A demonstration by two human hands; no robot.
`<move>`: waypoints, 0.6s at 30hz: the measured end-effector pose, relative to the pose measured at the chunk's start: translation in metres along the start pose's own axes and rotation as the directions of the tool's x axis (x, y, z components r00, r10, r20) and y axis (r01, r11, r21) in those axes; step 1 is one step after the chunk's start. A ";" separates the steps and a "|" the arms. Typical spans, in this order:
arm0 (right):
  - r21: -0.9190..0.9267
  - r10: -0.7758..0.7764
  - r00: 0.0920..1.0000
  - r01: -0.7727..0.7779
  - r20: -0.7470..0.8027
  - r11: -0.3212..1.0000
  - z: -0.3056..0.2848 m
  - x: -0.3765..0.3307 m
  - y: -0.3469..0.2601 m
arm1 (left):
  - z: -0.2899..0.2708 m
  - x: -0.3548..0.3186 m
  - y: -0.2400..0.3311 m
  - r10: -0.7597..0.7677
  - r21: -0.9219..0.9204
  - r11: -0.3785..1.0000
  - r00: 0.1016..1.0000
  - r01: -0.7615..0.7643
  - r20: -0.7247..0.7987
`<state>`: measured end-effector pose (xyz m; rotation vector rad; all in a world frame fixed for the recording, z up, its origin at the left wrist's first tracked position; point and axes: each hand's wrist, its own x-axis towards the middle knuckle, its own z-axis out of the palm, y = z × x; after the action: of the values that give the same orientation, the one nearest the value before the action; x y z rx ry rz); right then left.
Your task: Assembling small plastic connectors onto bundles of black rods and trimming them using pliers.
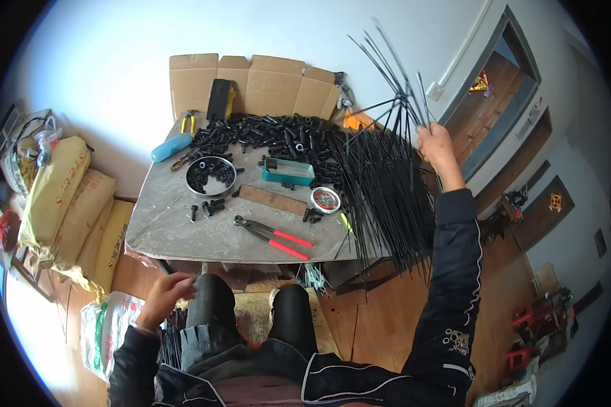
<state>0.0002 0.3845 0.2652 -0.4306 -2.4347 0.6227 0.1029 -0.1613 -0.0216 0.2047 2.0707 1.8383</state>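
My right hand is raised at the right end of the table, closed around a thin metal rod that stands nearly upright. Just beside and below it, a big heap of thin black rods hangs over the table's right edge. Some rods fan upward from the heap, their tips blurred. My left hand is low, beside my left knee, its fingers bent and smeared by motion; I cannot see anything held in it. Near it, a bundle of dark rods stands next to my left thigh.
On the grey table lie red-handled pincers, a pile of black fittings, a round dish, a teal tray, a small tin and a flat bar. Cardboard stands behind. Stuffed sacks are at left.
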 end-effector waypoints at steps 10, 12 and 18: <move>0.216 -0.701 0.686 0.667 0.195 0.713 0.050 -0.170 -0.155 | 0.143 0.075 0.195 0.618 -0.615 0.662 0.777 -0.429 0.122; 0.225 -0.754 0.637 0.721 0.158 0.656 0.064 -0.191 -0.147 | 0.134 0.068 0.231 0.496 -0.674 0.629 0.868 -0.387 -0.035; 0.625 -0.474 0.519 -0.159 0.711 0.764 0.112 -0.221 -0.143 | 0.064 0.096 0.255 0.526 -0.803 0.454 0.843 -0.386 -0.109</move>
<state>0.0810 0.1316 0.1579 0.5716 -2.7948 1.8447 0.0043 -0.0334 0.2065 0.6862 0.8946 2.7845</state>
